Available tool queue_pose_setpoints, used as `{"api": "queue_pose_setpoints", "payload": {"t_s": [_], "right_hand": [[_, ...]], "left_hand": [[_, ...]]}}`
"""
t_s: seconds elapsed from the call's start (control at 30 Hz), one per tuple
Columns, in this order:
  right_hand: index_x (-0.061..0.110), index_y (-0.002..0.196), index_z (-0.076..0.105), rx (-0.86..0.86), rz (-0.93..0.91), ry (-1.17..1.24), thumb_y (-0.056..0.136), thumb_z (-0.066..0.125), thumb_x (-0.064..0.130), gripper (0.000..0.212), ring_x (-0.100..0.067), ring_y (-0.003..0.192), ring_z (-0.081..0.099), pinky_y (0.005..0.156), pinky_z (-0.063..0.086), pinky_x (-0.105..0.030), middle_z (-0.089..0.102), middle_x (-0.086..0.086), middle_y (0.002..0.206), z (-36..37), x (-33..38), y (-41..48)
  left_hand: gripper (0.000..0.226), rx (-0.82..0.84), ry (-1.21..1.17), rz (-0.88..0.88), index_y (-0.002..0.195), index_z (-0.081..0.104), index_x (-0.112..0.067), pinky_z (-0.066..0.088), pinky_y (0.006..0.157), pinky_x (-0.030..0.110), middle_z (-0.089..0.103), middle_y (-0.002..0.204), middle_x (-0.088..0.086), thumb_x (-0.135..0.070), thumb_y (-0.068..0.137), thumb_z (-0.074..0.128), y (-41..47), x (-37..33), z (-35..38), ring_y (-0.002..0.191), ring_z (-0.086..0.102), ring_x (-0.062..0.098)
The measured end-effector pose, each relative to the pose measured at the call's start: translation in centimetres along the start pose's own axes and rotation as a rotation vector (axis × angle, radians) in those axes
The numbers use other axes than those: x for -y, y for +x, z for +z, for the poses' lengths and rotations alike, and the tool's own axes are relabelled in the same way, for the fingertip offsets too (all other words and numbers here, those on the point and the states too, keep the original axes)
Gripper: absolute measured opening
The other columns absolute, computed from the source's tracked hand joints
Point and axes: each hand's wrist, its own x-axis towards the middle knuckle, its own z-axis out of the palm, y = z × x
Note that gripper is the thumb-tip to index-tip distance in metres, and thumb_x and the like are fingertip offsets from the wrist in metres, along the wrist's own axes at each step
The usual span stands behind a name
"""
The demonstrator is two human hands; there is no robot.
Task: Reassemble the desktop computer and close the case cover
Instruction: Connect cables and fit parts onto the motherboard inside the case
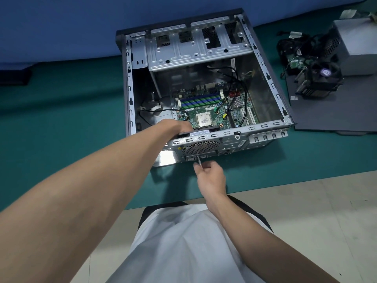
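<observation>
The computer case (263,58) lies on its side on the green mat (61,119), open side up, with its back panel nearest the person. The motherboard (206,111) is seated inside and the bare processor (204,120) can be seen on it.

A black fan (201,130) is held against the inside of the back panel by the left hand (177,126), whose fingers are curled over it, though their tips are hidden behind the rim. A screwdriver (199,160) is pinched in the right hand (211,176), its tip set against the outside of the panel just below the round fan grille (202,145).

The fan is judged to be light, stiff plastic. It is best held by its frame, away from the blades, and pressed flat so that the screw holes line up. The steel case is judged heavy enough to stay put, but its stamped edges may be sharp.

To the right, the dark case cover (330,117) lies flat on the mat, with the cooler (318,78) resting on it and the power supply (355,43) beyond. The cover is judged thin and slightly springy, and is best lifted by its two long edges once cleared.
</observation>
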Motion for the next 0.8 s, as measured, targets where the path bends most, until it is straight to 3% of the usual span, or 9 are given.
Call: {"api": "queue_pose_setpoints", "payload": {"t_s": [0.1, 0.23, 0.3, 0.37, 0.4, 0.57, 0.8], "right_hand": [[0.021, 0.084, 0.061, -0.019, -0.020, -0.025, 0.094, 0.058, 0.027, 0.012, -0.020, 0.078, 0.059, 0.069, 0.041, -0.027, 0.069, 0.000, 0.083, 0.1, 0.0, 0.0], [0.019, 0.082, 0.064, 0.006, -0.003, -0.021, 0.097, 0.051, 0.025, 0.021, -0.016, 0.066, 0.055, 0.060, 0.037, -0.024, 0.066, 0.002, 0.072, 0.1, -0.1, 0.3], [0.020, 0.078, 0.062, 0.034, 0.011, -0.006, 0.097, 0.050, 0.025, 0.023, -0.010, 0.061, 0.053, 0.056, 0.037, -0.024, 0.064, 0.006, 0.065, 0.0, 0.1, 0.3], [0.020, 0.078, 0.059, 0.027, 0.003, -0.002, 0.095, 0.054, 0.030, 0.020, -0.013, 0.067, 0.057, 0.064, 0.042, -0.026, 0.066, 0.006, 0.068, 0.1, 0.2, 0.2], [0.020, 0.078, 0.058, 0.002, -0.010, -0.016, 0.093, 0.058, 0.032, 0.019, -0.017, 0.073, 0.059, 0.069, 0.044, -0.028, 0.066, 0.005, 0.072, 0.1, 0.2, 0.2], [0.019, 0.077, 0.063, -0.014, -0.033, -0.053, 0.093, 0.059, 0.029, 0.020, -0.031, 0.091, 0.062, 0.079, 0.053, -0.042, 0.069, -0.005, 0.074, 0.4, 0.1, 0.2], [0.021, 0.076, 0.062, -0.031, -0.017, -0.060, 0.097, 0.052, 0.028, 0.025, -0.030, 0.086, 0.058, 0.071, 0.042, -0.030, 0.064, -0.007, 0.081, 0.6, 0.3, 0.4]], "left_hand": [[0.011, -0.002, -0.005, 0.003, 0.096, 0.050, 0.003, 0.046, 0.065, 0.035, 0.054, 0.093, 0.018, -0.002, 0.095, 0.041, -0.1, 0.0, 0.0, 0.062, 0.050, 0.024], [0.020, -0.002, 0.017, 0.012, 0.076, 0.050, -0.001, 0.042, 0.057, 0.031, 0.052, 0.084, 0.014, 0.000, 0.093, 0.039, -0.2, -0.1, 0.0, 0.059, 0.049, 0.022], [0.015, -0.006, 0.027, 0.012, 0.089, 0.052, 0.002, 0.044, 0.056, 0.031, 0.052, 0.095, 0.015, -0.002, 0.095, 0.039, -0.1, -0.1, 0.0, 0.064, 0.050, 0.022], [0.016, -0.019, 0.036, -0.001, 0.103, 0.051, 0.002, 0.046, 0.054, 0.030, 0.049, 0.103, 0.014, -0.004, 0.097, 0.038, -0.1, -0.1, 0.1, 0.067, 0.050, 0.019], [0.014, -0.021, 0.032, -0.003, 0.102, 0.051, 0.002, 0.046, 0.055, 0.031, 0.050, 0.100, 0.014, -0.003, 0.097, 0.039, -0.2, -0.1, 0.1, 0.065, 0.049, 0.019], [0.027, -0.022, 0.012, 0.011, 0.071, 0.047, -0.006, 0.039, 0.059, 0.029, 0.049, 0.079, 0.010, -0.002, 0.096, 0.038, -0.7, -0.3, 0.0, 0.060, 0.045, 0.020], [0.030, -0.015, -0.013, 0.005, 0.070, 0.046, -0.007, 0.040, 0.065, 0.030, 0.046, 0.071, 0.005, -0.003, 0.098, 0.037, -1.4, -0.7, 0.1, 0.058, 0.042, 0.015]]}}
